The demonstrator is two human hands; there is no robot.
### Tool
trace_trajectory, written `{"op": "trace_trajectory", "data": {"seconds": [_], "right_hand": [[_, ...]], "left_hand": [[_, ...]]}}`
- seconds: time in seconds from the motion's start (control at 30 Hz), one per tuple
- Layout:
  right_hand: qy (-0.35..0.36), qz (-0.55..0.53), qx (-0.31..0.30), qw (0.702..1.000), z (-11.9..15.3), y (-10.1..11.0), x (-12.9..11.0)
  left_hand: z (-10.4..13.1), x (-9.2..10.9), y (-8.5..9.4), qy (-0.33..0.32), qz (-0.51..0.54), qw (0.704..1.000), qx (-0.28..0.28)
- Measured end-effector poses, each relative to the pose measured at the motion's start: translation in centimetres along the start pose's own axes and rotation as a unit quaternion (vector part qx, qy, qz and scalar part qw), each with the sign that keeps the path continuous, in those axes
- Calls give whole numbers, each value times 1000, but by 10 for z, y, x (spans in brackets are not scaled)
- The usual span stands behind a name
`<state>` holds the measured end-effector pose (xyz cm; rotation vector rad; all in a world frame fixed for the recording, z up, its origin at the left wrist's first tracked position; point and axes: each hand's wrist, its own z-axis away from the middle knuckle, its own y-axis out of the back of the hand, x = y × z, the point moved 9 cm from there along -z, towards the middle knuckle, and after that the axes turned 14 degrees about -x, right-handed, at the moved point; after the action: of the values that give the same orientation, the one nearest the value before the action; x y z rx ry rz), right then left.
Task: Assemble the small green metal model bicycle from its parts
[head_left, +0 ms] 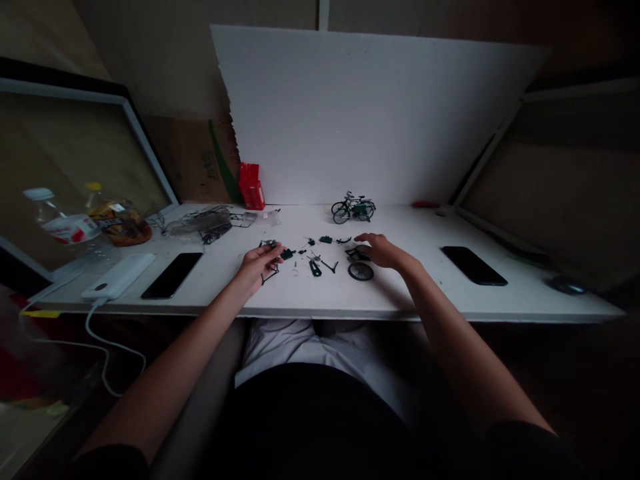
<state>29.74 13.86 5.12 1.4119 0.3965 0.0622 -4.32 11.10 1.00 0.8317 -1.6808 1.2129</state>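
Observation:
My left hand [260, 263] is closed on a small dark model bicycle frame [270, 275], whose thin bars stick out below the fingers. My right hand [381, 251] reaches over the table with its fingers stretched out, holding nothing that I can see. Beneath it lie small black wheels [361, 271], partly covered by the hand. Between the hands are scattered model bicycle parts: a dark green piece [326, 239], a long green piece with a hole [315, 268], a thin V-shaped bar [330, 267] and a curved strip [343, 241]. Behind them stands an assembled model bicycle [354, 208].
A red box [251, 187] stands by the upright white board [375, 120]. On the left are plastic-wrapped parts [205, 223], two bottles, a phone [173, 275] and a white power bank [119, 276] with a cable. Another phone [473, 265] lies on the right.

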Motion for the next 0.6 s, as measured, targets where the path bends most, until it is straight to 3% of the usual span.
{"op": "trace_trajectory", "data": {"seconds": [0.2,0.43,0.6], "right_hand": [[4,22,34,999,-1,12,15],[53,-73,113,990,-4,2,0],[62,-52,82,993,-14,-17,-4]], "left_hand": [[0,-1,0,3,-9,1000,-3],[1,0,-1,8,-22,1000,2],[2,-1,-3,14,-19,1000,-3]]}}
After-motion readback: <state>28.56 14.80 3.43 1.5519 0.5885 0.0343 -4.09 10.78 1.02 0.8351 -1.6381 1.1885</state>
